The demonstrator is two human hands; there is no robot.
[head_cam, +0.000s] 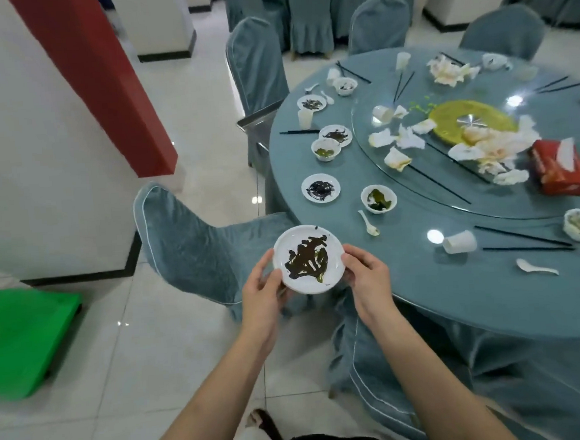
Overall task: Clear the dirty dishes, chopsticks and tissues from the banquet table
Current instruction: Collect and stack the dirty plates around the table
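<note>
Both hands' grip holds plate (308,259) smeared with dark sauce.

Even, bright overhead light fills the hall. White glare spots sit on the glass turntable (417,190) and on the tabletop (458,294) just beside it. Shadows are faint. The picture is soft throughout; beyond the turntable, chairs and walls bow with wide-angle distortion.
</note>
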